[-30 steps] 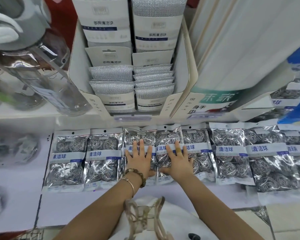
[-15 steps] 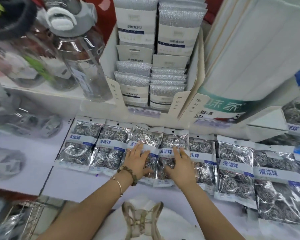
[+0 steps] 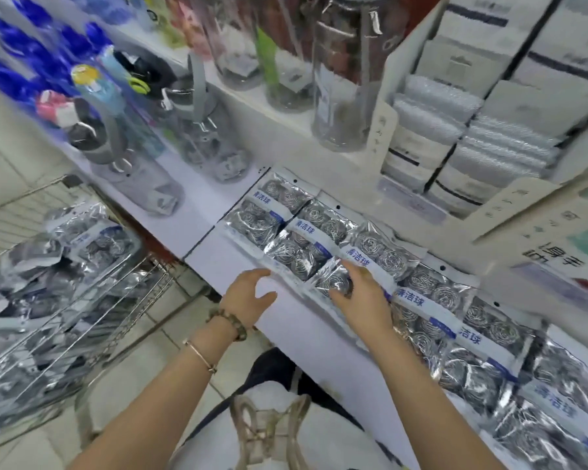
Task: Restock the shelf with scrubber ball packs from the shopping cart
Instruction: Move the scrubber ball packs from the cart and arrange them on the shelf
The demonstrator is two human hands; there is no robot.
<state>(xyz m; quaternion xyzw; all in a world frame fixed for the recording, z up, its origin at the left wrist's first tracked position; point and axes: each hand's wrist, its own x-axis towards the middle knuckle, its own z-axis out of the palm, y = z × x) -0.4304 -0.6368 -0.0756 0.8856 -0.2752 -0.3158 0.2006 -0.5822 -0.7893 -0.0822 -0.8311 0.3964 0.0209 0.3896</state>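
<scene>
Tall clear water bottle [image 3: 340,79] upright, just beside cardboard display box [image 3: 384,130]. Silver cloth packs [image 3: 503,140] stacked in box, two columns. Grey-lidded bottles [image 3: 214,137] further left, blurred. Blue bottle with yellow cap [image 3: 116,106] tilted. Tiled floor [image 3: 170,337] below.

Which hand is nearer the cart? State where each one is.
Left. The left hand is over the shelf edge, on the cart's side; the right hand lies farther right, on a pack.
</scene>
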